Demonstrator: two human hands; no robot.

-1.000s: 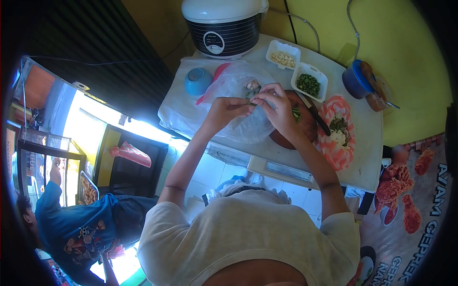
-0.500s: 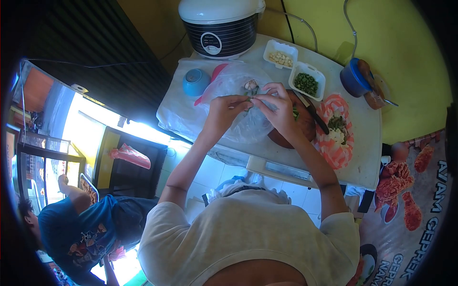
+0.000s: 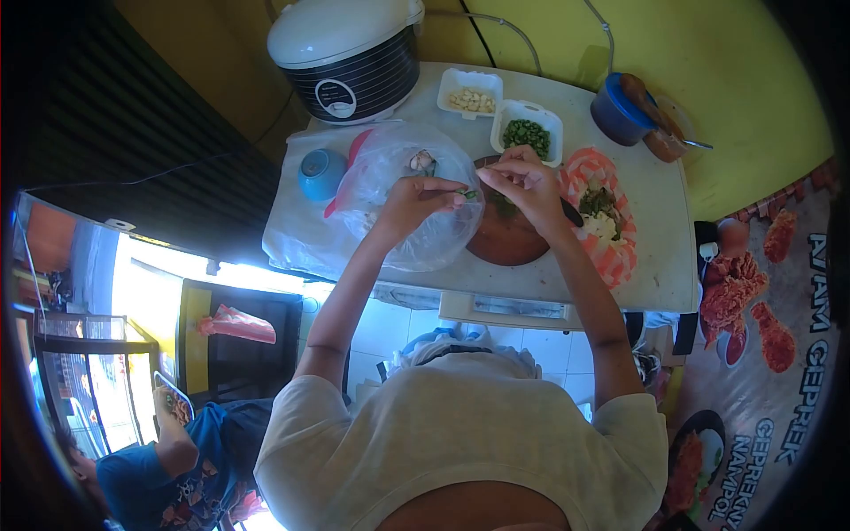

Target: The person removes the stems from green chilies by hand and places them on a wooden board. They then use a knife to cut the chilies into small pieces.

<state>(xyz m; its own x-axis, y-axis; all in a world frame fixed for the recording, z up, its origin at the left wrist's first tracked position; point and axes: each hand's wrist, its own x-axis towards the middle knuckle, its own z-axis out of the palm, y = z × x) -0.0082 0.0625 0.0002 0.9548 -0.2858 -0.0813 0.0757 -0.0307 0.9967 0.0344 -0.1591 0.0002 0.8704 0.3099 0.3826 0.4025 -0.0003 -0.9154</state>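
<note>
My left hand (image 3: 416,205) pinches a small green vegetable piece (image 3: 467,194) over the right edge of a clear plastic bag (image 3: 425,245). A garlic bulb (image 3: 422,161) shows in the bag. My right hand (image 3: 529,184) is over the round brown cutting board (image 3: 506,240), thumb and fingers pinched together; what they hold is too small to name. Green pieces lie on the board under that hand. The knife's black handle (image 3: 571,211) shows beside my right wrist, its blade hidden.
Behind are foam boxes of peeled garlic (image 3: 471,100) and chopped greens (image 3: 527,134). A blue bowl (image 3: 321,174) stands left, a rice cooker (image 3: 345,66) back left. Right are an orange-white bag (image 3: 623,259) and blue-lidded tub (image 3: 622,111). A person (image 3: 168,473) is at lower left.
My hands, which were close together over the bag, have moved apart, the right one now over the board. The view has shifted. The person at lower left has moved an arm.
</note>
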